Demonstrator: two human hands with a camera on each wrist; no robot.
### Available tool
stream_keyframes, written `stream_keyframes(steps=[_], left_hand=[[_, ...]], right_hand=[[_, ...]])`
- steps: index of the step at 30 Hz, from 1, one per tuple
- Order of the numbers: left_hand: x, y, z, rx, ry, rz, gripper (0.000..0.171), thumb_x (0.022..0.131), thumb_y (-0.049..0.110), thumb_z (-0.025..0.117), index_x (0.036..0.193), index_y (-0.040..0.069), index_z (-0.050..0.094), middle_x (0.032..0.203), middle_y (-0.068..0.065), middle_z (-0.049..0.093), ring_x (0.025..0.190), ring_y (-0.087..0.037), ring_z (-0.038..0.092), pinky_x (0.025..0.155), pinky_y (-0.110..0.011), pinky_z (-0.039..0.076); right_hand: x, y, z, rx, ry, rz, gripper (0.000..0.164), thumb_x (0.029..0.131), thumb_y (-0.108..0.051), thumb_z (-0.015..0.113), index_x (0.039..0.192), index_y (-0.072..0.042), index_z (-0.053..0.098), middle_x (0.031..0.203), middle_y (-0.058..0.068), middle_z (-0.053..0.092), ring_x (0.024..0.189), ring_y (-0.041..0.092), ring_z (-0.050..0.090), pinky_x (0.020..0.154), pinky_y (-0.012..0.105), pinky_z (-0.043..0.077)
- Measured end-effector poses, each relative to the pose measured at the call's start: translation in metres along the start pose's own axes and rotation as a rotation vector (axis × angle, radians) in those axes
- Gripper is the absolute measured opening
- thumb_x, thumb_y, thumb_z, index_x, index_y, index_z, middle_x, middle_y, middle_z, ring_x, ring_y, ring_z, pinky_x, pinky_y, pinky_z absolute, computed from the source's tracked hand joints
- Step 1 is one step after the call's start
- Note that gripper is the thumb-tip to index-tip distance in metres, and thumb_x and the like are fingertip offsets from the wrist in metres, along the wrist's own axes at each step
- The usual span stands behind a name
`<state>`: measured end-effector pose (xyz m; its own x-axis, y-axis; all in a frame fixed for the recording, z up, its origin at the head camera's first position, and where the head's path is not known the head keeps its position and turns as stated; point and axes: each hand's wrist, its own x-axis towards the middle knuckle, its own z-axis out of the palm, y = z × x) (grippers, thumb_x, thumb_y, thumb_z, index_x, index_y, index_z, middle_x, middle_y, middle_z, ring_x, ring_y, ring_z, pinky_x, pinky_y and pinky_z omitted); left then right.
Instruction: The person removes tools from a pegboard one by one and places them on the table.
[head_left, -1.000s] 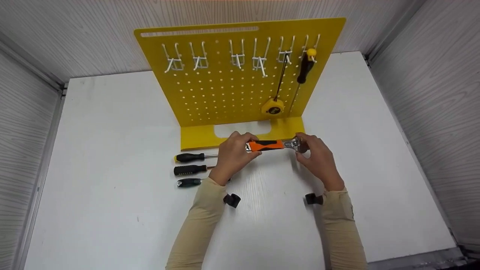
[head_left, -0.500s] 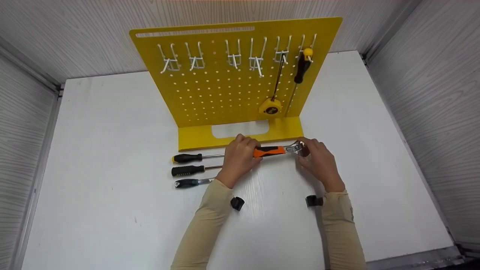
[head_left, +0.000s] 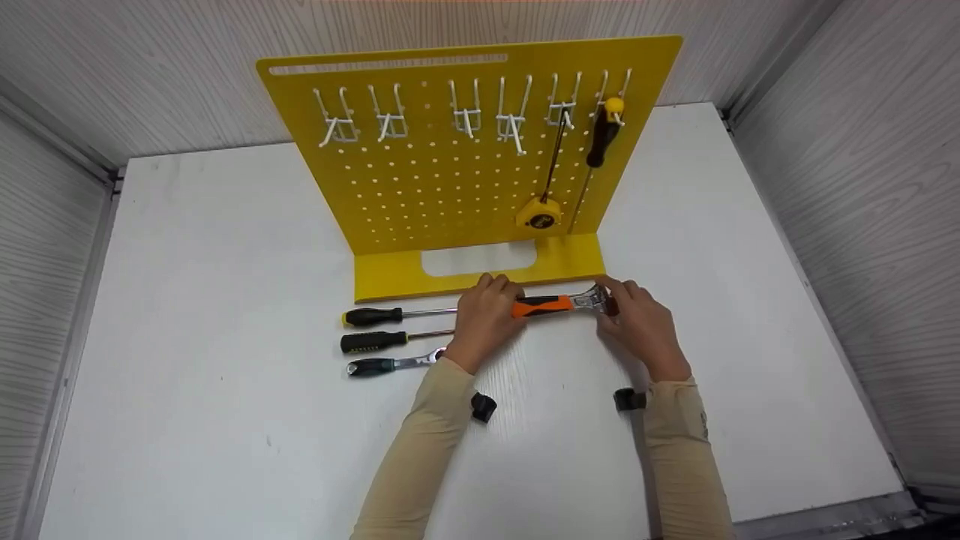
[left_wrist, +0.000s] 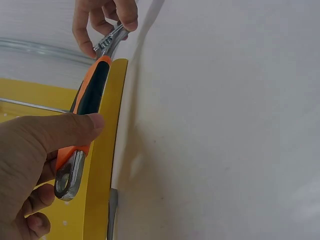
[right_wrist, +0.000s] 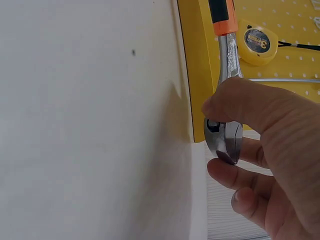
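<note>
An adjustable wrench (head_left: 544, 305) with an orange and black handle is held level between both hands, in front of the yellow pegboard's base. My left hand (head_left: 486, 315) pinches the handle near its end; in the left wrist view the steel hanging loop sticks out past the thumb. My right hand (head_left: 643, 324) pinches the steel head (right_wrist: 225, 137) between thumb and fingers. Left of the left hand lie two screwdrivers, one with a yellow-ended handle (head_left: 373, 316) and one with a black handle (head_left: 373, 342). Below them is a ratchet wrench (head_left: 382, 366), its head partly behind the left wrist.
The yellow pegboard (head_left: 442, 180) stands upright at the back with several white hooks along its top. A tape measure (head_left: 540, 214) hangs by its cord at the right, beside a hanging screwdriver (head_left: 602, 139). Pale walls enclose the white table (head_left: 202, 285) on the sides and back.
My left hand has moved right and slightly toward me, uncovering more of the screwdriver shafts and ratchet wrench. The wrench has come slightly right and toward me; the right hand has barely shifted.
</note>
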<state>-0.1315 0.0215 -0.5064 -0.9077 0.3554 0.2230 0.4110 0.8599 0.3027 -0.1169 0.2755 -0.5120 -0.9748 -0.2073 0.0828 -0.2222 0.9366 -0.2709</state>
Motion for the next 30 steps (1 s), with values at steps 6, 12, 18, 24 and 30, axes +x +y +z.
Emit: stream_keyframes(steps=[6,12,18,24,30], left_hand=[[0.002,-0.001,0.003,-0.053,-0.042,-0.041,0.025,0.077,0.025,0.078,0.099,0.014,0.073,0.097,-0.002,0.069,0.087,-0.020,0.059,0.070,-0.033,0.052],[0.003,-0.003,0.006,-0.080,-0.093,-0.069,0.028,0.078,0.029,0.079,0.101,0.015,0.073,0.098,-0.001,0.069,0.088,-0.020,0.059,0.069,-0.034,0.052],[0.002,-0.006,0.006,-0.107,-0.127,-0.098,0.028,0.078,0.029,0.078,0.102,0.015,0.073,0.099,-0.001,0.069,0.088,-0.019,0.058,0.069,-0.035,0.052],[0.002,-0.010,0.006,-0.115,-0.139,-0.109,0.027,0.077,0.028,0.078,0.101,0.015,0.074,0.097,-0.001,0.069,0.088,-0.019,0.058,0.070,-0.035,0.052],[0.004,-0.012,0.005,-0.112,-0.146,-0.095,0.026,0.078,0.027,0.078,0.101,0.015,0.074,0.094,-0.001,0.068,0.086,-0.019,0.057,0.070,-0.035,0.052]], right_hand=[[0.004,0.002,-0.003,-0.008,-0.048,-0.005,0.058,0.083,-0.016,0.072,0.136,-0.019,0.049,0.108,0.012,0.056,0.075,0.024,0.053,0.063,0.041,0.051],[0.007,0.003,-0.004,-0.014,-0.092,-0.011,0.058,0.082,-0.013,0.071,0.136,-0.017,0.049,0.105,0.012,0.055,0.076,0.024,0.053,0.064,0.042,0.052],[0.010,0.002,-0.002,0.015,-0.163,0.013,0.059,0.083,-0.013,0.071,0.137,-0.018,0.048,0.103,0.011,0.054,0.079,0.023,0.051,0.070,0.041,0.052],[0.014,0.001,-0.003,0.051,-0.224,0.021,0.061,0.083,-0.012,0.071,0.138,-0.019,0.045,0.104,0.010,0.052,0.083,0.024,0.050,0.073,0.041,0.050],[0.017,0.002,-0.003,0.069,-0.257,0.031,0.060,0.085,-0.013,0.069,0.138,-0.020,0.044,0.102,0.008,0.051,0.083,0.023,0.050,0.074,0.039,0.049]])
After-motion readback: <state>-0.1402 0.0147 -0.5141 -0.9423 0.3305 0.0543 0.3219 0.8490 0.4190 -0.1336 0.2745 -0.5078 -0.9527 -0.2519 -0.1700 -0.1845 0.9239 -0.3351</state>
